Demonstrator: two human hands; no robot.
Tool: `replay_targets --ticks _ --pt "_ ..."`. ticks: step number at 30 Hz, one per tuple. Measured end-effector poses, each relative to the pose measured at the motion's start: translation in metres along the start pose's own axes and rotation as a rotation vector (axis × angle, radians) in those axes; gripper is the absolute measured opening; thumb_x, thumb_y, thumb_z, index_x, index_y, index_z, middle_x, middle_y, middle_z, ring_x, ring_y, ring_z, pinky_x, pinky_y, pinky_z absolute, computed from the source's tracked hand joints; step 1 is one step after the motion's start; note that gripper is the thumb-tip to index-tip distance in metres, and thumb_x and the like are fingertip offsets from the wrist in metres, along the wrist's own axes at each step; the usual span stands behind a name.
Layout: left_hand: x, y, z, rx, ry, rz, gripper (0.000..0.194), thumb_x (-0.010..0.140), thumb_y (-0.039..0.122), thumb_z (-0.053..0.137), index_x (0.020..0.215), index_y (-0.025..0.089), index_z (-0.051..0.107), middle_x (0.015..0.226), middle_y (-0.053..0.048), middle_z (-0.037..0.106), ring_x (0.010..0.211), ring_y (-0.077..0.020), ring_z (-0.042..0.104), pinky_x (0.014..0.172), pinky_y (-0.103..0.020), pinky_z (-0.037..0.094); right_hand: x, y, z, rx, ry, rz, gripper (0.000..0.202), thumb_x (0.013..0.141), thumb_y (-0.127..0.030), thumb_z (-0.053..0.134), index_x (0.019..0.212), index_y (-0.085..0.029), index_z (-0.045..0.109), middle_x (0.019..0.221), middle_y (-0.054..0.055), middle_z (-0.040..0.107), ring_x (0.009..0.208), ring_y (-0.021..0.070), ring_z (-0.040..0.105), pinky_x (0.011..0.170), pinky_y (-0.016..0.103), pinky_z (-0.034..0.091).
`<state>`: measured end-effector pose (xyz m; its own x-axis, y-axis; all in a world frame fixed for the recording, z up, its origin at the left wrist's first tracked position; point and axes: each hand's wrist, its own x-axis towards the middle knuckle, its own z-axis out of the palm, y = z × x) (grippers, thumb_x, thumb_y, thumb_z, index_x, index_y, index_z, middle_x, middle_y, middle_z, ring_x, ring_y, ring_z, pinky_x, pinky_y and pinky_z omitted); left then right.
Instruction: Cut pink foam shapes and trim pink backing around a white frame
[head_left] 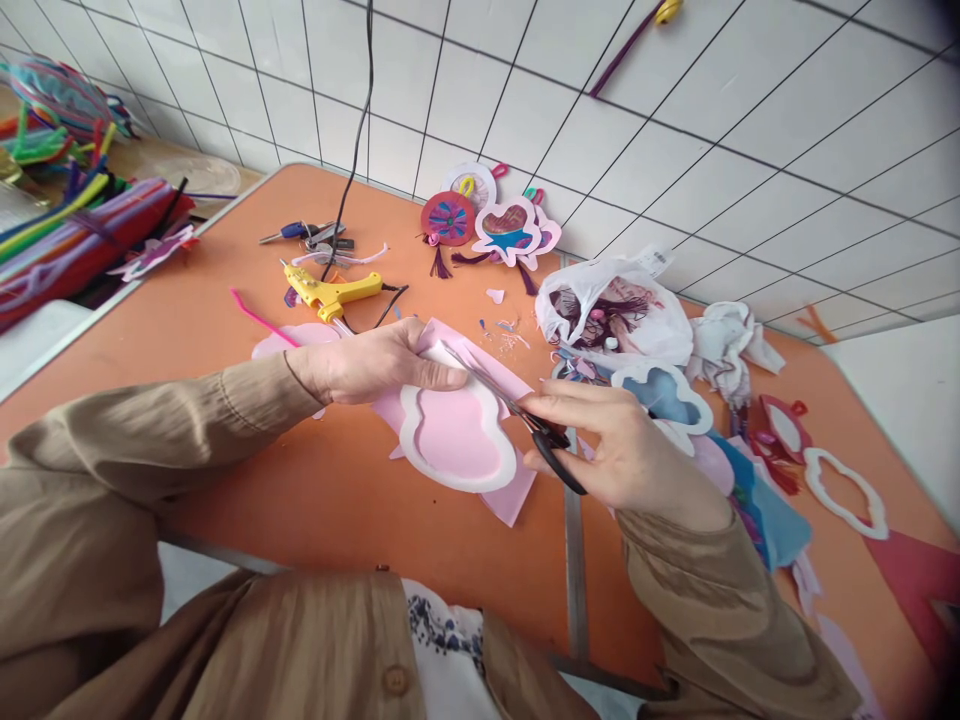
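Note:
My left hand (379, 362) grips a pink foam sheet (512, 498) together with a white cloud-shaped frame (459, 480) lying on it, thumb on top near the upper edge. Pink shows through the opening of the frame. My right hand (611, 440) is closed round the black handles of a pair of scissors (553, 448). The blades point up and left, along the frame's upper right edge and over the pink sheet, close to my left thumb. Both hands are above the orange table (322, 500).
A yellow glue gun (334, 295) with a cord lies behind my left hand, near keys (330, 240). Finished ornaments (448, 218) lie by the tiled wall. A plastic bag (660, 325), a white frame (844, 495) and foam pieces are right. Pipe cleaners (82, 235) are far left.

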<state>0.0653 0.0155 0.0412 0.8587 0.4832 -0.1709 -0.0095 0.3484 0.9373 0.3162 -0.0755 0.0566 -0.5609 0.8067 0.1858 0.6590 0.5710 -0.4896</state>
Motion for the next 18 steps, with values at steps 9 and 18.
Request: replay_targets --ticks 9,18 --pt "-0.0011 -0.0016 -0.0008 -0.045 -0.008 -0.026 0.036 0.072 0.041 0.089 0.083 0.009 0.078 0.08 -0.011 0.078 0.071 -0.0202 0.074 0.071 -0.029 0.059 -0.0041 0.0052 0.0071 0.027 0.036 -0.002 0.007 0.087 -0.013 0.062 0.086 -0.019 0.065 0.071 0.001 0.054 0.062 0.0137 0.047 0.058 0.027 0.038" --pt "-0.0008 0.0008 -0.0007 -0.036 -0.011 -0.032 0.037 0.071 0.043 0.09 0.08 0.009 0.078 0.078 -0.011 0.078 0.068 -0.0197 0.073 0.067 -0.028 0.059 -0.0045 0.0062 0.0076 -0.006 0.057 -0.007 0.008 0.089 -0.016 0.06 0.086 -0.02 0.066 0.071 0.002 0.056 0.062 0.0144 0.048 0.059 0.027 0.04"
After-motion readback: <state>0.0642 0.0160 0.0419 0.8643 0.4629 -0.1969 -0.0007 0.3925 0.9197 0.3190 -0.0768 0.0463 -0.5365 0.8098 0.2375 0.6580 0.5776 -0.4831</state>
